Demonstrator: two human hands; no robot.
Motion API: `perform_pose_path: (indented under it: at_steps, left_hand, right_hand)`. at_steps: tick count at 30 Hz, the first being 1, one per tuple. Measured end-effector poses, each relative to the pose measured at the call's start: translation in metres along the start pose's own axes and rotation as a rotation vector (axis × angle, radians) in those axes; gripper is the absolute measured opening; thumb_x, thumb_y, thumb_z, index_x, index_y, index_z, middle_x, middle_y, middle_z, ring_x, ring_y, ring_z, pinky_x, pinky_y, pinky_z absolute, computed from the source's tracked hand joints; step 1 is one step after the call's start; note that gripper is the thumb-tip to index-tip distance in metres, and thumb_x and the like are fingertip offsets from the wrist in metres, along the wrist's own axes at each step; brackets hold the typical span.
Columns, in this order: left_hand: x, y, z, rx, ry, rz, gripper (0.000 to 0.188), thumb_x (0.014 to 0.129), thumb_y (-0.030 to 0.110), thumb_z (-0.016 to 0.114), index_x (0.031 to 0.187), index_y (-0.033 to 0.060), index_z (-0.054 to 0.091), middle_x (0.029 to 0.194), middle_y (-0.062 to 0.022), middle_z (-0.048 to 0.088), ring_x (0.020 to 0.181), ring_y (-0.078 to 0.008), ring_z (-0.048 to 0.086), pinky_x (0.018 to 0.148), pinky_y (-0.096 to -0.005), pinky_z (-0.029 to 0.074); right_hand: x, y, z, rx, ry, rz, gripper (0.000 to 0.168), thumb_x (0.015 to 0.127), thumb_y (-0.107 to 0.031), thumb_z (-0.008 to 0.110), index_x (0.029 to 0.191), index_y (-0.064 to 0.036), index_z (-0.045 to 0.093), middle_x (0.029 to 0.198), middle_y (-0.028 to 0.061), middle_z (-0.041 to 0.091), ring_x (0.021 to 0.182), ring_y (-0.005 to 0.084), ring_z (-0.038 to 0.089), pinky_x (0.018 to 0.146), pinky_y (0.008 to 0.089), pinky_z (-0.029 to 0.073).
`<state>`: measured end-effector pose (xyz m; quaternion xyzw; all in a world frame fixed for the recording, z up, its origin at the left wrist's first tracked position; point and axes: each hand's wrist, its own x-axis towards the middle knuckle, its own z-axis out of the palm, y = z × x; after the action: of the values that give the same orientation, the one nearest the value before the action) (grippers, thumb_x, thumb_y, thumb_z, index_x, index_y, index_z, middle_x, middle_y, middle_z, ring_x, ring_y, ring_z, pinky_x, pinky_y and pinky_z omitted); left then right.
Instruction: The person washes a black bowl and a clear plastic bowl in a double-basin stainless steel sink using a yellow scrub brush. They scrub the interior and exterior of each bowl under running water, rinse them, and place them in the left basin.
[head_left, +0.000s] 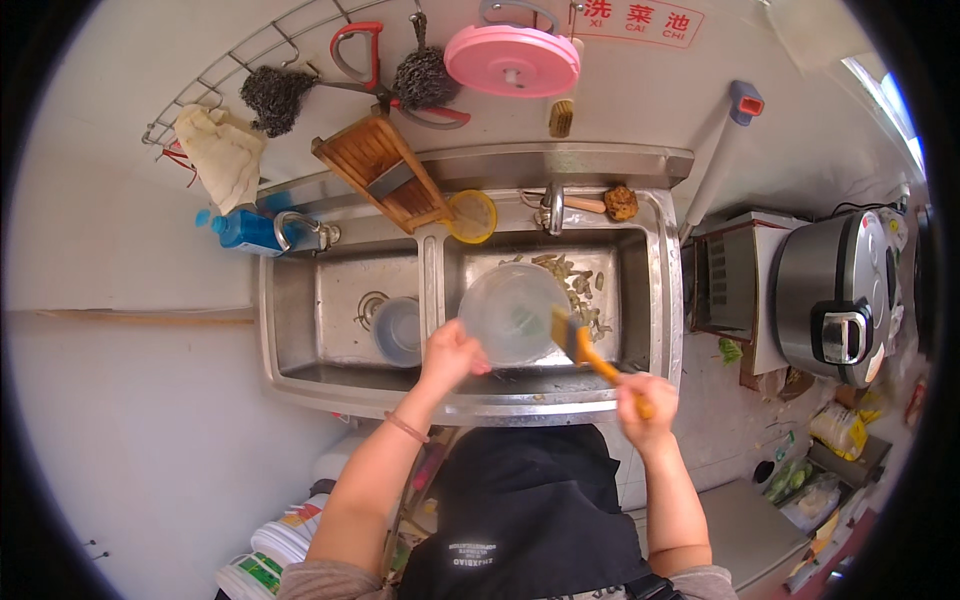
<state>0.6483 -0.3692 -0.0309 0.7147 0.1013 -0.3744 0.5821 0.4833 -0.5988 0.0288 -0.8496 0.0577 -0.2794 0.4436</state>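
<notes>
My left hand (452, 351) grips the near left rim of a round translucent plastic bowl (511, 311), held over the right basin of a stainless steel double sink (345, 397). My right hand (646, 405) is closed around the yellow handle of a flat brush (574, 341). The brush's bristles are at the bowl's right side; whether they touch it I cannot tell. Behind and right of the bowl, brownish-green food scraps (585, 289) lie on the basin floor. A small grey-blue tub (397, 331) sits in the left basin.
Two faucets (555, 210) (289, 225) stand along the sink's back. A wooden grater (386, 172) leans by a yellow strainer (472, 216). A blue bottle (244, 231) is at the back left corner. A large rice cooker (832, 296) stands right. Steel scourers (276, 99) hang above.
</notes>
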Motion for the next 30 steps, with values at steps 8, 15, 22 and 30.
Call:
perform_pose_path:
  at_steps: [8, 15, 22, 30]
  left_hand:
    - [-0.014, 0.028, 0.019, 0.268, 0.041, 0.099, 0.019, 0.078, -0.002, 0.047, 0.066, 0.0049, 0.034, 0.057, -0.0132, 0.055, 0.047, -0.0189, 0.06, 0.037, -0.0266, 0.046]
    - [-0.013, 0.007, 0.008, 0.546, 0.068, 0.304, 0.015, 0.075, 0.0, 0.052, 0.068, 0.0039, 0.04, 0.059, -0.0141, 0.054, 0.05, -0.0227, 0.06, 0.045, -0.029, 0.048]
    - [-0.01, -0.004, -0.016, 1.186, 0.241, 1.296, 0.01, 0.069, 0.004, 0.057, 0.068, 0.0079, 0.048, 0.089, -0.0136, 0.061, 0.073, -0.0241, 0.062, 0.052, -0.0303, 0.05]
    - [-0.02, 0.001, -0.034, 1.023, 0.263, 1.409, 0.01, 0.071, 0.007, 0.059, 0.068, 0.0047, 0.05, 0.084, -0.0152, 0.061, 0.066, -0.0267, 0.062, 0.055, -0.0312, 0.052]
  right_hand:
    - [0.052, -0.008, 0.05, -0.431, -0.683, -0.226, 0.016, 0.077, -0.016, 0.064, 0.077, -0.007, 0.051, 0.055, 0.0069, 0.051, 0.051, 0.0223, 0.058, 0.047, 0.0331, 0.045]
    - [0.047, 0.019, 0.052, -0.123, -0.293, 0.37, 0.011, 0.082, -0.015, 0.061, 0.084, -0.006, 0.055, 0.064, 0.0155, 0.059, 0.059, 0.0333, 0.06, 0.051, 0.0396, 0.046]
    - [-0.005, 0.012, -0.018, 0.019, -0.092, 0.668, 0.009, 0.082, -0.009, 0.058, 0.076, -0.002, 0.055, 0.06, 0.0058, 0.056, 0.052, 0.0138, 0.055, 0.05, 0.025, 0.041]
    - [-0.008, 0.029, -0.005, 0.279, 0.118, 0.859, 0.014, 0.089, -0.017, 0.054, 0.084, -0.005, 0.052, 0.054, -0.001, 0.047, 0.041, 0.0036, 0.04, 0.036, 0.0171, 0.028]
